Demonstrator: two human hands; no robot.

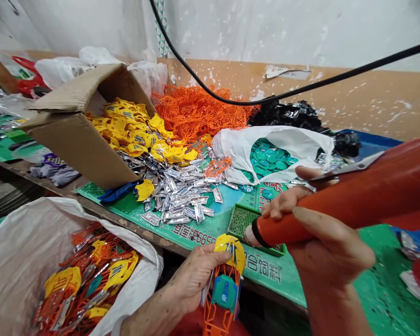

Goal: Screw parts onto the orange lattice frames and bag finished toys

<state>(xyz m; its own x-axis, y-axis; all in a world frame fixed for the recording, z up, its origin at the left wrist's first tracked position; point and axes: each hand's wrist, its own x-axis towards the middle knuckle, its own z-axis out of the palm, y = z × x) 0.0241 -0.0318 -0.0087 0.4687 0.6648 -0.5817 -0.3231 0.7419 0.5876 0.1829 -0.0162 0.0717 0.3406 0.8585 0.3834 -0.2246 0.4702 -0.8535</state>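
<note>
My left hand [191, 275] grips a partly assembled toy vehicle body [226, 291] near the table's front edge. It has an orange lattice frame, a yellow hood under my thumb and a teal piece in the middle. Wrapped in my right hand [331, 242] is a power screwdriver [364, 191] with an orange-red casing and a metal lever along its top. Its nose points down into a small green tray [236, 217] of tiny screws; the bit's tip is hidden. Silver plates [182, 196] lie loose on the table behind the toy.
A tipped cardboard box [73, 144] spills yellow hoods [133, 126]. Behind are orange frames [203, 112] and black parts [287, 114]. A white bag [231, 142] holds teal pieces. At lower left, a white sack [14, 261] contains assembled bodies. A black cable [196, 77] hangs across.
</note>
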